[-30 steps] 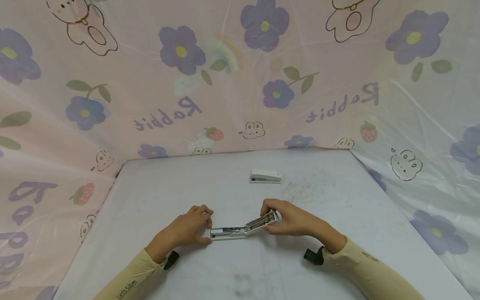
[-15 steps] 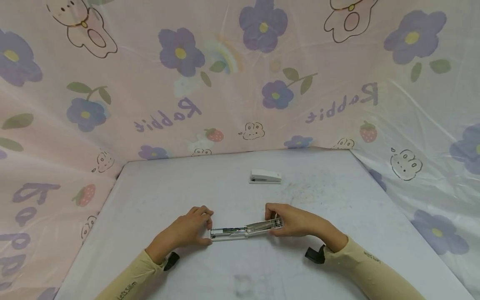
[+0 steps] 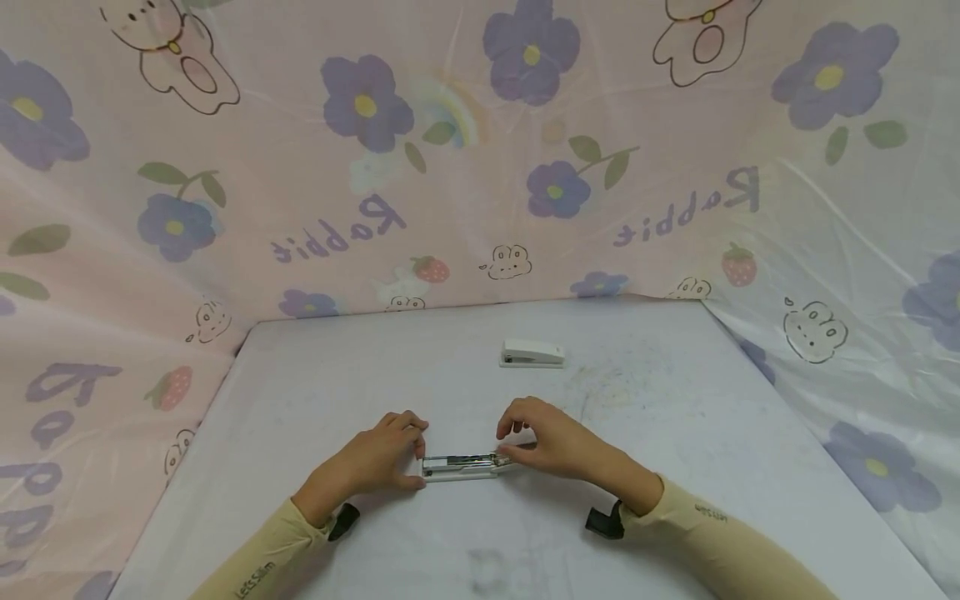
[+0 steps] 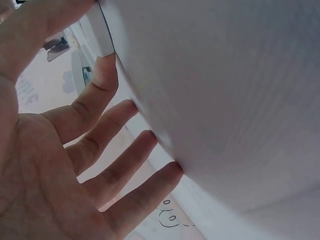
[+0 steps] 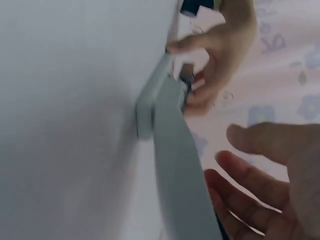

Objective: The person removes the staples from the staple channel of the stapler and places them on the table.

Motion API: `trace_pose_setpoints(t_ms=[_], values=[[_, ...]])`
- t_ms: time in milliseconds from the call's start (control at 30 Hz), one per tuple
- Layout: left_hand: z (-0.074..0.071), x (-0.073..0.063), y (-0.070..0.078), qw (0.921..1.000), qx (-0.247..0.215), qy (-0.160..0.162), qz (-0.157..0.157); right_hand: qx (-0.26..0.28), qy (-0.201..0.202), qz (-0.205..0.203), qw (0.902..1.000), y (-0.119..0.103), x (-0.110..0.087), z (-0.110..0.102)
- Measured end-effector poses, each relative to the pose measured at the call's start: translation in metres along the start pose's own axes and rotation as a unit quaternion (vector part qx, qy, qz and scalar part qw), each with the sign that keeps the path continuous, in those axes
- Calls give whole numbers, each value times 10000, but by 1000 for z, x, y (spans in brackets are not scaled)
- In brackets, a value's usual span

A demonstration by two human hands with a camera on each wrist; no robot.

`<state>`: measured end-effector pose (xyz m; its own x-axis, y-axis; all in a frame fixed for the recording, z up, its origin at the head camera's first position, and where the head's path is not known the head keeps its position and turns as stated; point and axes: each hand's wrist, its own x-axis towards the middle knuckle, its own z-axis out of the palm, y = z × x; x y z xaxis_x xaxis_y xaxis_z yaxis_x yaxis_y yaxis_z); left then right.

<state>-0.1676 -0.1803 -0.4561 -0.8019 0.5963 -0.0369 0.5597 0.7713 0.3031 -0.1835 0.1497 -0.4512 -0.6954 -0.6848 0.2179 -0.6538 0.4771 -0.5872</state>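
A white stapler (image 3: 459,475), folded wide apart, lies on the table in front of me, its metal magazine facing up. My left hand (image 3: 375,454) holds the base at its left end between thumb and index finger; in the left wrist view the other fingertips (image 4: 172,170) rest on the table. Over the hinge side hovers my right hand (image 3: 558,437), its fingers loosely bent with nothing between them. In the head view it hides most of the swung-back top arm. The right wrist view shows that arm (image 5: 180,170) beside the right hand's fingers, apart from them.
A second white stapler (image 3: 532,357), closed, stands farther back on the white table (image 3: 337,367). Printed cloth (image 3: 465,200) hangs behind and at both sides. Each wrist carries a black camera mount (image 3: 604,522).
My right hand has lowered the stapler's top arm outward toward the table, then let go of it and moved left toward the hinge. The left hand keeps its place.
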Motion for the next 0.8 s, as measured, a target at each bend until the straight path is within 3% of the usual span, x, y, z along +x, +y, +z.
trace_pose_setpoints(t_ms=[400, 800], values=[[-1, 0, 2, 10000, -42, 16, -59, -212, -92, -173, 9996, -19, 19, 33], [0, 0, 1, 10000, 64, 40, -6, -482, -226, -412, 9977, -23, 29, 48]])
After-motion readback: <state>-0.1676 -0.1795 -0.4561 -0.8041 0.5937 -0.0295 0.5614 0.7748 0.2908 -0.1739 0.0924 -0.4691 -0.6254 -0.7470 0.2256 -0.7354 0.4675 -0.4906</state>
